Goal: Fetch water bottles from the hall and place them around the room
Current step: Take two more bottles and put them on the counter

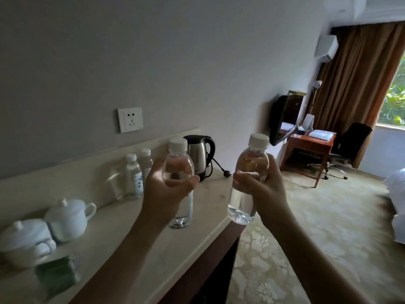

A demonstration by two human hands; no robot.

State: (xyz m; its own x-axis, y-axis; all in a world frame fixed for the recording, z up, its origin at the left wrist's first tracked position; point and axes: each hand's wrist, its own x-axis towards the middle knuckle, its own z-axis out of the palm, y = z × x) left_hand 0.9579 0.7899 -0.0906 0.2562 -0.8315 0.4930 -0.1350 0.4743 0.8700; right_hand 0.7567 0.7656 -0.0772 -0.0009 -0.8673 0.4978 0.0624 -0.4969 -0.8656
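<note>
My left hand (164,191) grips a clear water bottle with a white cap (178,170) upright above the pale counter (197,207). My right hand (260,189) grips a second clear, white-capped bottle (252,163) just past the counter's right end, over the carpet. Both bottles are held by their middles, and neither bottle's base touches anything. Two more capped bottles (137,172) stand on the counter against the backsplash.
A steel electric kettle (200,154) with a loose cord sits at the counter's far end. Two white lidded cups (65,216) and green packets (57,273) occupy the near left. Farther right are a wooden desk (309,143), a black chair (350,141) and patterned carpet.
</note>
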